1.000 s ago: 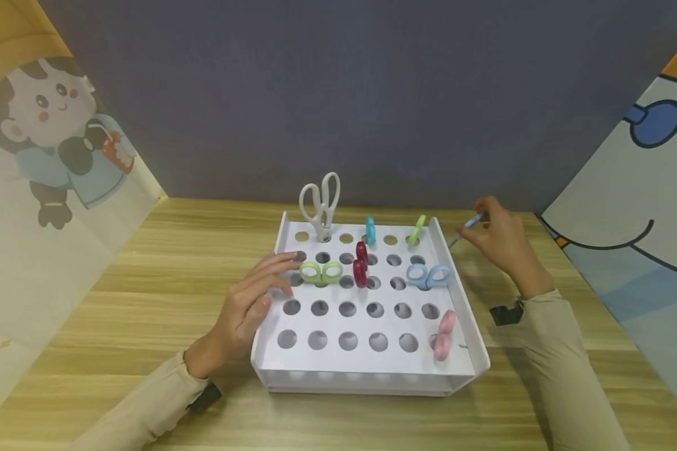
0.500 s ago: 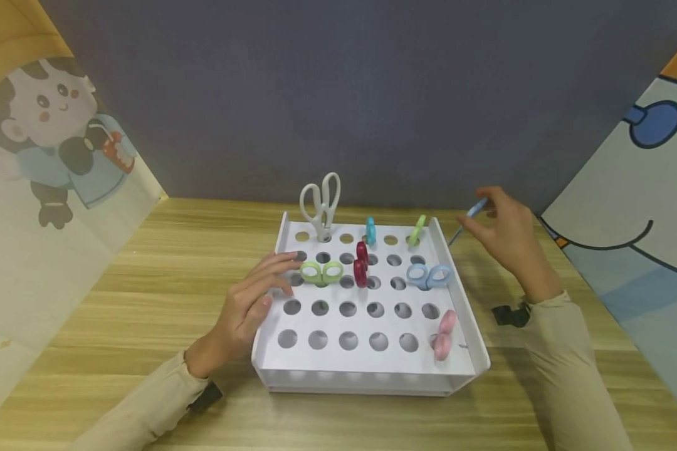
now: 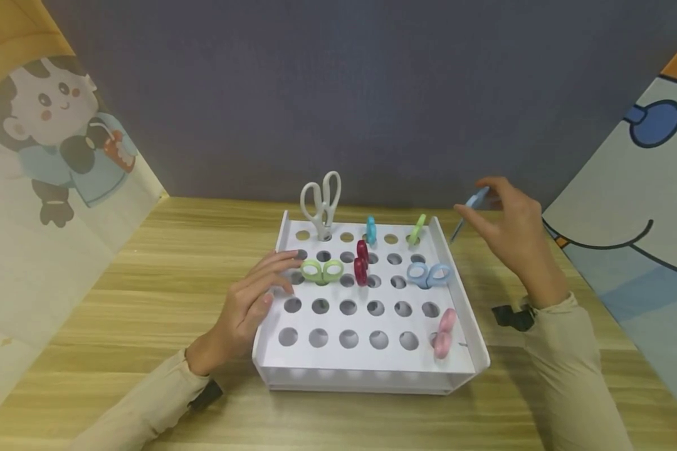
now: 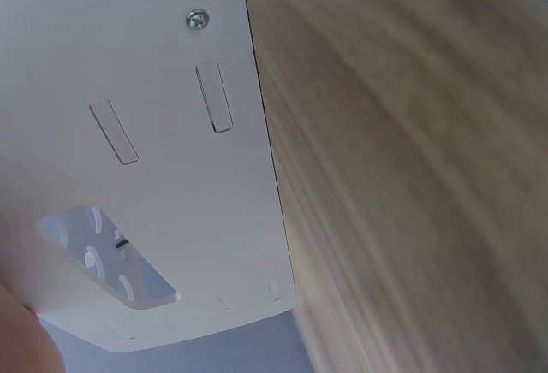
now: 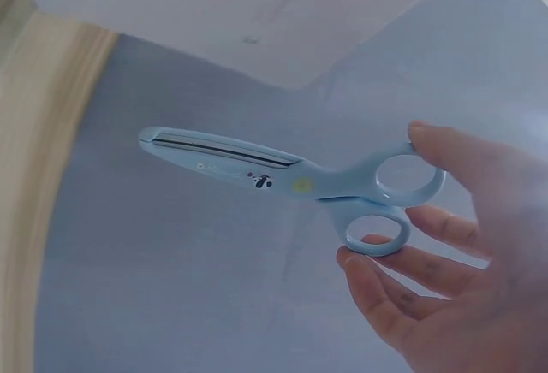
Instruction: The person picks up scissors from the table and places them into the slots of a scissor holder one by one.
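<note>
My right hand pinches a pair of light blue scissors by the handle loops, off the rack's right side. In the right wrist view their blades lie together, pointing left. My left hand rests on the left edge of the white rack, fingers stretched over the top near green scissors. Other scissors stand in the rack's holes: white scissors, teal scissors, lime scissors, dark red scissors, blue scissors and pink scissors. The left wrist view shows the rack's side panel.
The rack stands on a wood-grain table, with raised side walls and rows of round holes. A dark grey panel rises behind. Cartoon-printed panels flank the table on the left and right.
My right hand has risen a little and shifted right, lifting the light blue scissors with it. The left hand stays in place on the rack.
</note>
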`<state>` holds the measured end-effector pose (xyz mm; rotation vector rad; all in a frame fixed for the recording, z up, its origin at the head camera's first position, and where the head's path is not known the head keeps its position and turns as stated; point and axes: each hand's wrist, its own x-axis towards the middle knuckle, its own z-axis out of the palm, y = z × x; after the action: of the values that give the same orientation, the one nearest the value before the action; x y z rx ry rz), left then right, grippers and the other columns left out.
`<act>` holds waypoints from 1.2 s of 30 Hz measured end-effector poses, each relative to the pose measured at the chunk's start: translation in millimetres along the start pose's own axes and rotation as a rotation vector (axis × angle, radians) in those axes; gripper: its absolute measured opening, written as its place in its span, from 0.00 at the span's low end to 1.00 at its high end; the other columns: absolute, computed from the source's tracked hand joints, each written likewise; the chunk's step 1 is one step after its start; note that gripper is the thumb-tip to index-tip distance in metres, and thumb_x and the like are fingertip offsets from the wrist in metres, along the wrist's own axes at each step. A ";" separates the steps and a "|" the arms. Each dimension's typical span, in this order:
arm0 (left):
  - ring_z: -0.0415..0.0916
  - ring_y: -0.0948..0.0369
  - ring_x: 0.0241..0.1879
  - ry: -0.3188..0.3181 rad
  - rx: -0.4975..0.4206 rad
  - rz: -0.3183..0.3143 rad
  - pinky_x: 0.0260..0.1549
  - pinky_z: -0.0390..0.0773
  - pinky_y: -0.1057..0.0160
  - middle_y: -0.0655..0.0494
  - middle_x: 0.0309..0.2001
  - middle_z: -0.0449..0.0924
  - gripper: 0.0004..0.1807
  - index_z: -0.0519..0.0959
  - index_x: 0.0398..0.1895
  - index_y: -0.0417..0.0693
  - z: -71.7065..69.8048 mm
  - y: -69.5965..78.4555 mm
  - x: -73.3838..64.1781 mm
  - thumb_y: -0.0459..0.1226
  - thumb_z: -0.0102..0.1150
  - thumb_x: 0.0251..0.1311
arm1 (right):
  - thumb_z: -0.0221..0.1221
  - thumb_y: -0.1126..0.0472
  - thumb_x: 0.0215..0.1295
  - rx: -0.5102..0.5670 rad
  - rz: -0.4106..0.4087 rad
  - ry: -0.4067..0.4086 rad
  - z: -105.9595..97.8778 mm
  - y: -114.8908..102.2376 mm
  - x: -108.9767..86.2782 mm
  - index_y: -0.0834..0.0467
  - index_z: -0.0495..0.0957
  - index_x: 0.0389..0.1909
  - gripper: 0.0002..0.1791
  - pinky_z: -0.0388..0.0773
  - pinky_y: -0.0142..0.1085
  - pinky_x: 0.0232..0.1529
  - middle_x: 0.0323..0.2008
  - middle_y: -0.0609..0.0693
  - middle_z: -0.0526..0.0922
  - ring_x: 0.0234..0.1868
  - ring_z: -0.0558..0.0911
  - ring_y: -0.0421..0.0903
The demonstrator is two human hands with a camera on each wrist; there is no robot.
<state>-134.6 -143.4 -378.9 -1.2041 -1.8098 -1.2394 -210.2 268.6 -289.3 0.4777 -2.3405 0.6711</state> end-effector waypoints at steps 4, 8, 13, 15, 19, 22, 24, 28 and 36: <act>0.70 0.39 0.63 -0.001 0.004 -0.014 0.72 0.56 0.43 0.33 0.55 0.79 0.20 0.78 0.34 0.39 0.1 0.1 0.2 0.40 0.37 0.73 | 0.72 0.60 0.56 -0.017 -0.037 0.037 -7.1 -10.9 0.6 0.66 0.77 0.52 0.25 0.81 0.33 0.44 0.39 0.61 0.85 0.40 0.84 0.58; 0.70 0.39 0.64 0.000 0.008 -0.020 0.72 0.55 0.43 0.33 0.55 0.79 0.20 0.78 0.34 0.39 0.0 0.3 -0.1 0.40 0.37 0.73 | 0.72 0.61 0.55 -0.005 -0.078 0.063 -13.0 -21.9 -1.1 0.67 0.80 0.49 0.22 0.79 0.41 0.48 0.48 0.62 0.84 0.42 0.83 0.59; 0.70 0.39 0.63 0.002 0.000 -0.017 0.72 0.55 0.42 0.33 0.55 0.79 0.19 0.78 0.34 0.39 0.2 0.1 -0.1 0.40 0.37 0.73 | 0.73 0.62 0.54 0.004 -0.111 0.080 -18.5 -35.6 -4.1 0.67 0.82 0.45 0.19 0.77 0.54 0.47 0.55 0.62 0.82 0.43 0.82 0.60; 0.70 0.39 0.63 0.002 -0.004 -0.015 0.72 0.55 0.42 0.33 0.55 0.79 0.19 0.78 0.34 0.39 0.4 0.0 0.0 0.39 0.37 0.72 | 0.73 0.62 0.53 0.002 -0.126 0.093 -20.6 -41.1 -4.9 0.66 0.83 0.44 0.18 0.77 0.53 0.46 0.56 0.61 0.82 0.44 0.82 0.59; 0.70 0.39 0.63 0.003 -0.007 -0.011 0.72 0.56 0.43 0.34 0.55 0.79 0.18 0.78 0.34 0.39 0.4 0.0 -0.1 0.38 0.37 0.72 | 0.74 0.64 0.51 -0.004 -0.149 0.124 -24.9 -52.4 -6.4 0.66 0.83 0.42 0.18 0.76 0.49 0.45 0.57 0.59 0.81 0.45 0.81 0.59; 0.70 0.39 0.63 0.005 -0.006 -0.009 0.71 0.57 0.42 0.34 0.55 0.79 0.18 0.78 0.34 0.39 0.1 0.0 -0.2 0.38 0.37 0.72 | 0.75 0.66 0.49 0.000 -0.165 0.146 -28.5 -61.6 -7.7 0.66 0.83 0.42 0.19 0.75 0.46 0.46 0.57 0.60 0.81 0.46 0.81 0.60; 0.70 0.39 0.63 0.004 -0.003 -0.009 0.71 0.57 0.42 0.34 0.55 0.79 0.18 0.78 0.34 0.39 0.1 0.0 -0.4 0.38 0.37 0.71 | 0.75 0.67 0.48 0.003 -0.179 0.155 -31.7 -68.4 -8.7 0.66 0.83 0.43 0.20 0.75 0.45 0.47 0.57 0.60 0.81 0.48 0.81 0.61; 0.70 0.39 0.63 0.002 0.002 -0.014 0.71 0.57 0.42 0.34 0.56 0.79 0.17 0.78 0.34 0.40 -0.1 0.0 -0.8 0.37 0.37 0.70 | 0.74 0.68 0.48 0.017 -0.217 0.166 -39.2 -84.0 -11.2 0.68 0.82 0.44 0.21 0.75 0.38 0.53 0.58 0.58 0.81 0.53 0.80 0.60; 0.70 0.39 0.63 0.002 0.011 -0.015 0.71 0.57 0.42 0.34 0.56 0.79 0.16 0.78 0.34 0.40 0.0 0.5 -1.1 0.36 0.38 0.69 | 0.62 0.46 0.66 0.072 -0.310 0.155 -49.5 -119.1 -18.7 0.68 0.81 0.46 0.26 0.70 0.30 0.63 0.60 0.55 0.80 0.56 0.80 0.58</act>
<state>-133.7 -143.7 -379.6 -1.1846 -1.8256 -1.2368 -114.1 204.5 -229.0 0.7734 -2.0445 0.6216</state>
